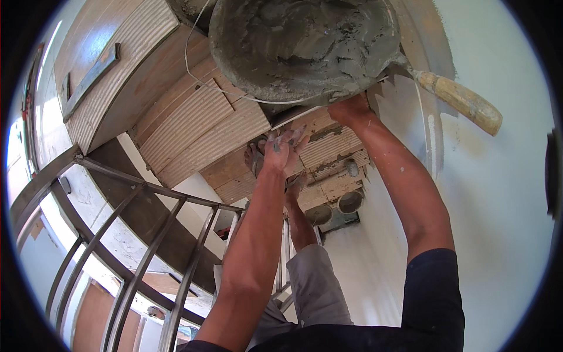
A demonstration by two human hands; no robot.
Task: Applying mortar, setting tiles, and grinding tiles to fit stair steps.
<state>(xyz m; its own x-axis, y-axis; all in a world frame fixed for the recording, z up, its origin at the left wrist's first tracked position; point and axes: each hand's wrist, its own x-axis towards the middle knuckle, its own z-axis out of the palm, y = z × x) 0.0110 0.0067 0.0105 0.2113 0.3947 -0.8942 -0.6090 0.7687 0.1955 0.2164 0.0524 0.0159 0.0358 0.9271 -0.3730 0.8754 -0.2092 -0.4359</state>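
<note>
A large round bucket (234, 76) of wet grey mortar (311, 41) fills the top of the head view. A trowel (463, 102) with a worn wooden handle lies over its right rim, its handle sticking out towards the wall. My left hand (284, 148) is in front of the bucket, above the steps, with fingers stretched out and grey smears on the skin. Nothing shows in it. My right hand (350, 110) reaches in close to the wall, just below the bucket's rim. Its fingers are hidden there, so what it touches cannot be made out.
Wood-look steps with ribbed tiles (196, 117) curve downward, where my sandalled foot (255, 157) stands. Metal railing (158, 234) runs along the left. A pale wall (492, 193) rises on the right. Two round containers (350, 202) sit lower down. A dark flat bar (91, 82) lies on an upper step.
</note>
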